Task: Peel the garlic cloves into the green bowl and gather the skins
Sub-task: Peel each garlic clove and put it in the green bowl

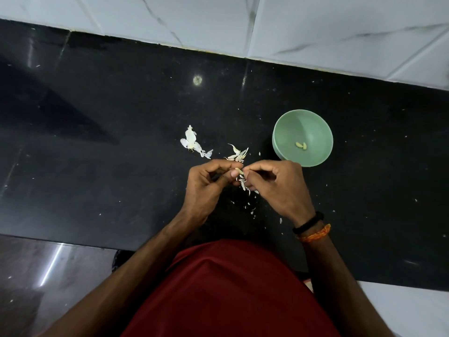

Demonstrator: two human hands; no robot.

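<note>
The green bowl (302,138) is sitting on the black countertop (121,117) right of both hands, holding two peeled cloves (300,145), with bare counter stretching left. The left hand (206,188) and right hand (277,188) are meeting fingertip to fingertip, pinching one garlic clove (239,170) between them, loose skins (239,153) lying just beyond and beneath.
</note>
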